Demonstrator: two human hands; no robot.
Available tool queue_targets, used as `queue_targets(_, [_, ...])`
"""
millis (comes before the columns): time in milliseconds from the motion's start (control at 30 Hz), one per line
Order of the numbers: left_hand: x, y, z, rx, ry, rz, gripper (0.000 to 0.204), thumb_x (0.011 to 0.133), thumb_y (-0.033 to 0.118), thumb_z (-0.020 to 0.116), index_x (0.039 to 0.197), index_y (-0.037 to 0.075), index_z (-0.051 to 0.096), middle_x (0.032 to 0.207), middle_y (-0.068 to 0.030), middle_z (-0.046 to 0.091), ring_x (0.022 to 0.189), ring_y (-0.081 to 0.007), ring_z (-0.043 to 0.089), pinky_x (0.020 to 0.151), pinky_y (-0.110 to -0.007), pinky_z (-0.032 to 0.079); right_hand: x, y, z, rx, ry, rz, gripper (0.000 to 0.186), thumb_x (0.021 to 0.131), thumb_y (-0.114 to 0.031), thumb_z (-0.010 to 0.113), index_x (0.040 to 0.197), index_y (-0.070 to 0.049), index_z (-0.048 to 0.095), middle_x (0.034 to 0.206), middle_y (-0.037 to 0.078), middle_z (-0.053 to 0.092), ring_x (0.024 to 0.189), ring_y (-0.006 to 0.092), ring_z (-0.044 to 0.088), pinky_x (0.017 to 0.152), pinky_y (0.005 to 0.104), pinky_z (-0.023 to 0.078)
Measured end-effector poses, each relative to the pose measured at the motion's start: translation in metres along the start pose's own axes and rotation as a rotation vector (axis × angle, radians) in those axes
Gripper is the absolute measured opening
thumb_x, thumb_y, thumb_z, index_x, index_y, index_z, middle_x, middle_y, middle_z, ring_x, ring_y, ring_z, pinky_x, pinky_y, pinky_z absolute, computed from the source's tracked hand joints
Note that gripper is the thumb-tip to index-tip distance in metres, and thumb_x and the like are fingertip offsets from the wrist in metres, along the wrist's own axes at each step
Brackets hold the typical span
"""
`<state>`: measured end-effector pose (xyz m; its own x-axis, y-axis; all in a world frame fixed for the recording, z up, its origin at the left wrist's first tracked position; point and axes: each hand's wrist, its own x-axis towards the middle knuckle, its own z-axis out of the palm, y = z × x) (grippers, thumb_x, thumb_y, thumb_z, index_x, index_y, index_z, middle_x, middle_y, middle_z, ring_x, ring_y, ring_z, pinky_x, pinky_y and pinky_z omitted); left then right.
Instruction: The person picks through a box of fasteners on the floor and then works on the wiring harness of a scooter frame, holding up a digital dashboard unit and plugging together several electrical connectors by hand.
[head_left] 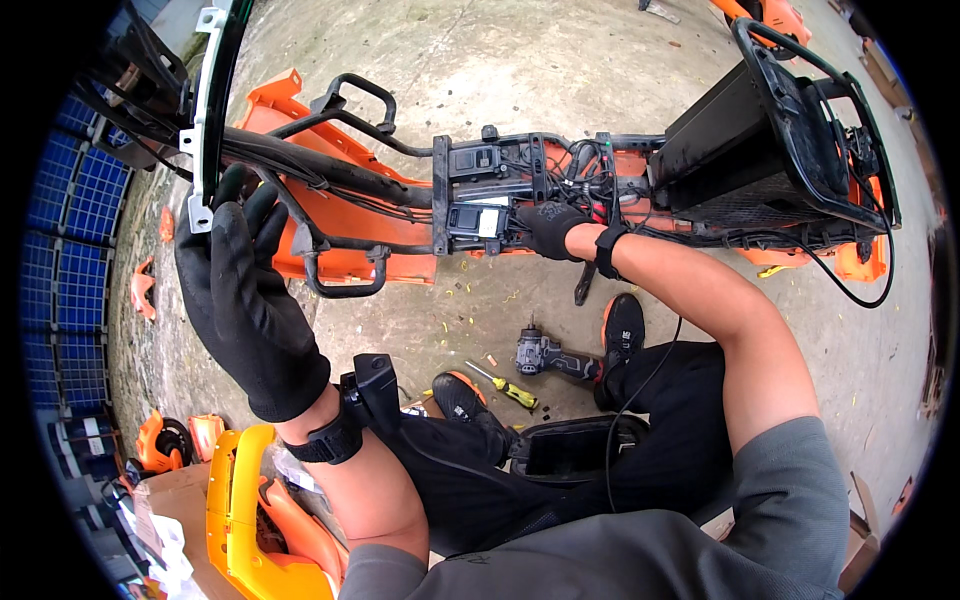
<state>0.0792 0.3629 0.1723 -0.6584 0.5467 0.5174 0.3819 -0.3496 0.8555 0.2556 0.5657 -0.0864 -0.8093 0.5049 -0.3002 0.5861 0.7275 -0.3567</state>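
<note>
My gloved left hand is raised at the left, its fingers curled at the lower end of an upright dark panel with white mounting tabs. My gloved right hand is down among black wiring beside a black box on the frame of a dismantled scooter, its fingertips bent and partly hidden. Orange body panels lie under the tubular black frame. A tall black front column with a looped bar stands at the right.
A grey power drill and a yellow screwdriver lie on the concrete floor between the frame and my feet. Orange and yellow panels with cardboard are at lower left, near blue grated containers. A black cable hangs beside my right leg.
</note>
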Motion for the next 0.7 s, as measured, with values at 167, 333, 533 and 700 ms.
queue_targets(167, [-0.001,-0.001,-0.001,0.025,-0.001,-0.014,0.035,0.097,0.017,0.048,0.123,-0.008,0.046,0.121,-0.0222,0.056,0.106,-0.0279,0.061,0.089,-0.034,0.053,-0.001,-0.001,-0.001,0.018,-0.002,0.009,0.038,0.087,-0.029,0.058,0.113,-0.001,0.053,0.096,0.022,0.064,0.091,0.0391,0.062,0.077,0.0484,0.049])
queue_targets(333, [0.0,-0.003,-0.002,0.028,-0.024,-0.091,0.04,0.098,0.02,0.047,0.129,-0.005,0.043,0.124,-0.0226,0.056,0.111,-0.0287,0.059,0.093,-0.034,0.05,0.001,-0.001,0.001,0.013,-0.008,0.011,0.038,0.087,-0.028,0.058,0.113,-0.002,0.054,0.097,0.021,0.064,0.093,0.0389,0.061,0.079,0.0482,0.049])
queue_targets(533, [-0.001,-0.004,0.001,0.01,-0.015,-0.103,0.039,0.097,0.015,0.048,0.128,-0.008,0.044,0.119,-0.0202,0.058,0.107,-0.0263,0.061,0.09,-0.033,0.05,0.006,0.003,0.008,0.004,0.007,0.013,0.036,0.086,-0.028,0.058,0.113,-0.005,0.056,0.099,0.02,0.064,0.096,0.0378,0.061,0.082,0.0479,0.047])
queue_targets(700, [-0.002,0.0,0.003,0.008,-0.003,-0.13,0.039,0.097,0.014,0.049,0.129,-0.007,0.044,0.117,-0.0194,0.059,0.106,-0.0256,0.061,0.089,-0.032,0.05,0.007,0.003,0.009,0.002,0.007,0.012,0.036,0.087,-0.029,0.058,0.113,-0.006,0.056,0.1,0.02,0.064,0.097,0.038,0.06,0.081,0.048,0.047])
